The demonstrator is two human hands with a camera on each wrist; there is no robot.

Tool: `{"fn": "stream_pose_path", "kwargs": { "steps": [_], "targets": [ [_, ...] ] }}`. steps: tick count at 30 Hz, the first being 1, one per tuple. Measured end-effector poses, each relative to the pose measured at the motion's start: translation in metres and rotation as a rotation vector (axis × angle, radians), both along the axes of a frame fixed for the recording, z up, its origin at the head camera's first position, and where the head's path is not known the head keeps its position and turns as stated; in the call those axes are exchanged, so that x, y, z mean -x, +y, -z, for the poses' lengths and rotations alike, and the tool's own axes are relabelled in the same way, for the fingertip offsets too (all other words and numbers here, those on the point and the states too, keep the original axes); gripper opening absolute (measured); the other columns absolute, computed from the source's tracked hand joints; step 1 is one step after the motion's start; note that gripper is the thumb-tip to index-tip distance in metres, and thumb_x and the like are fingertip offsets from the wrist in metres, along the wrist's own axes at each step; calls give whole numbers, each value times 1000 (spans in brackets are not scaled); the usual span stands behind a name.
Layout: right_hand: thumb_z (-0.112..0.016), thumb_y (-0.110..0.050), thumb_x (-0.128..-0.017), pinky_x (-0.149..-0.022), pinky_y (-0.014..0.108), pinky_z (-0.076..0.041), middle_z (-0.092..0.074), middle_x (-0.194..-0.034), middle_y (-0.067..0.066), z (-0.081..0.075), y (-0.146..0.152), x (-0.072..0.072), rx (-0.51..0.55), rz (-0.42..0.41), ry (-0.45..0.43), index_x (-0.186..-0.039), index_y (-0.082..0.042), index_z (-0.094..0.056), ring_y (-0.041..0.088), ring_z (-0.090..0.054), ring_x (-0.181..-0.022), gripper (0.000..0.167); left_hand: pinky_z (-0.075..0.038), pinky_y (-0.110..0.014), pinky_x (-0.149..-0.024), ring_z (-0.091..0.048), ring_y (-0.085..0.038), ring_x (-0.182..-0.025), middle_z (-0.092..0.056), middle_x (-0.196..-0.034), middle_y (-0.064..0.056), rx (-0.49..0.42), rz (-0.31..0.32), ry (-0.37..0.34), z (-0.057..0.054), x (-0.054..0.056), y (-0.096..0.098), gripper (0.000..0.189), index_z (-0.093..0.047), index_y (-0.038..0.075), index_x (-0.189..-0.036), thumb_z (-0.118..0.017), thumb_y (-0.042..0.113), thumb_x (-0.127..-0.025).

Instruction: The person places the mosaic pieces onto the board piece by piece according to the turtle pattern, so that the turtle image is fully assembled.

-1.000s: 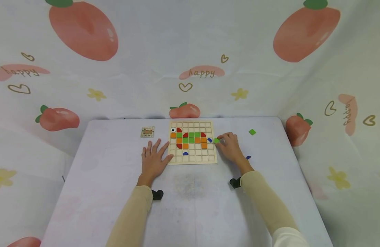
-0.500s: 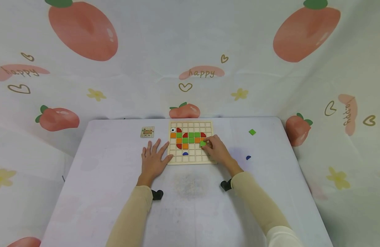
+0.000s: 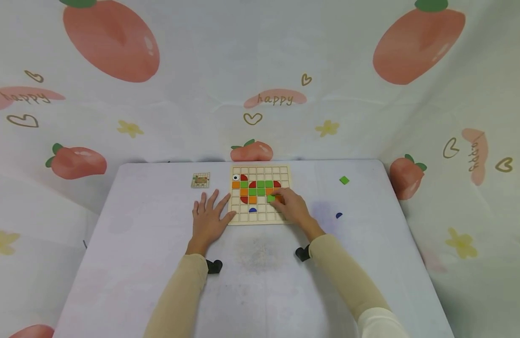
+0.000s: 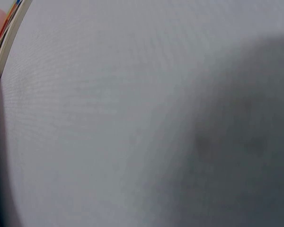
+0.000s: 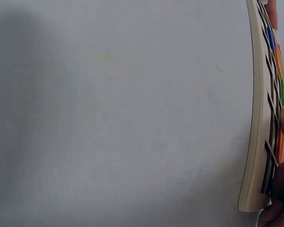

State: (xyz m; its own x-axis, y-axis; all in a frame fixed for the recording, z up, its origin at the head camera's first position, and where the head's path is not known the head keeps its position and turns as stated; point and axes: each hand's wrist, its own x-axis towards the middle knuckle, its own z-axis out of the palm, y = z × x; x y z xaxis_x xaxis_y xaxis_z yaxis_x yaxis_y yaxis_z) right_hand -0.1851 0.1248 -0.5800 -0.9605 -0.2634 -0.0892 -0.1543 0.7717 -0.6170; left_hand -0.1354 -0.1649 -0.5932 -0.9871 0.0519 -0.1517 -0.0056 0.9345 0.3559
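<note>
I had the right hand (image 3: 294, 207) out over the wooden grid board (image 3: 260, 194), its fingertips pinching a small green square tile (image 3: 270, 198) that sat low over the row just below the green and orange blocks, at the right part of the picture already laid there. The left hand (image 3: 208, 217) lay flat on the table (image 3: 260, 277), fingers spread and straight, its thumb side touching the board's left edge; from the left wrist view I could only make out a sliver of that edge (image 4: 8, 38). To do this well, I judged, the flat hand should brace the board so it could not slide, while the tile was turned square to the cell walls and lowered level, one edge seated first, then pressed down with a fingertip. A tilted tile would likely catch on a wall or nudge the neighbouring orange piece. A blue half-round piece (image 3: 252, 210) lay in a lower cell, clear of the fingers. Another green tile (image 3: 344, 180) and a blue piece (image 3: 338, 215) lay loose on the table to the right, and a small pattern card (image 3: 200, 180) sat left of the board.
</note>
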Motion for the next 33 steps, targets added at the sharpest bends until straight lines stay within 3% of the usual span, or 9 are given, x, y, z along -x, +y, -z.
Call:
{"fn": "stream_pose_path", "kwargs": {
  "steps": [2, 6, 17, 24, 30, 33],
  "targets": [
    [-70, -36, -97, -91, 42, -47, -68, -123, 4, 2, -2, 0, -35, 6, 9, -128, -20, -67, 21, -57, -98, 35, 2, -65, -127, 6, -39, -161, -11, -174, -4, 0, 0, -2, 0, 0, 1, 70, -27, 42, -160, -41, 70, -98],
    [-71, -37, -96, -86, 42, -45, -69, -115, 3, 4, -4, 0, -72, 7, 34, -126, -23, -68, 20, -56, -93, 33, 1, -65, -127, 6, -39, -161, -11, -174, -3, 8, 0, -3, 0, 0, 1, 70, -26, 43, -161, -40, 71, -98],
    [-70, -38, -96, -88, 43, -46, -70, -115, 4, 3, -4, 1, -82, 7, 30, -129, -24, -68, 23, -60, -97, 35, 0, -65, -127, 5, -39, -161, -11, -174, -3, 21, 8, 8, 4, 1, 0, 70, -26, 43, -160, -40, 70, -98],
    [-72, -35, -95, -73, 35, -35, -62, -90, 3, 4, -4, 0, -70, -2, 66, -124, -21, -71, 19, -50, -78, 32, -1, -66, -126, 4, -40, -161, -14, -173, -4, 12, -2, 16, 4, 2, 0, 70, -28, 43, -160, -42, 70, -97],
    [-70, -34, -97, -74, 34, -41, -64, -104, 5, -2, 2, -3, -60, -13, 71, -128, -20, -68, 19, -52, -84, 35, 0, -66, -126, 4, -40, -161, -14, -174, -4, 10, -1, 6, 6, 2, 0, 70, -27, 44, -160, -41, 72, -97],
    [-67, -35, -99, -72, 33, -44, -61, -103, 7, -6, 6, -4, -115, -38, 124, -132, -20, -66, 21, -51, -85, 36, 0, -65, -126, 5, -39, -161, -12, -174, -3, 21, 2, 4, 8, 3, 0, 70, -26, 44, -160, -39, 73, -97]
  ]
}}
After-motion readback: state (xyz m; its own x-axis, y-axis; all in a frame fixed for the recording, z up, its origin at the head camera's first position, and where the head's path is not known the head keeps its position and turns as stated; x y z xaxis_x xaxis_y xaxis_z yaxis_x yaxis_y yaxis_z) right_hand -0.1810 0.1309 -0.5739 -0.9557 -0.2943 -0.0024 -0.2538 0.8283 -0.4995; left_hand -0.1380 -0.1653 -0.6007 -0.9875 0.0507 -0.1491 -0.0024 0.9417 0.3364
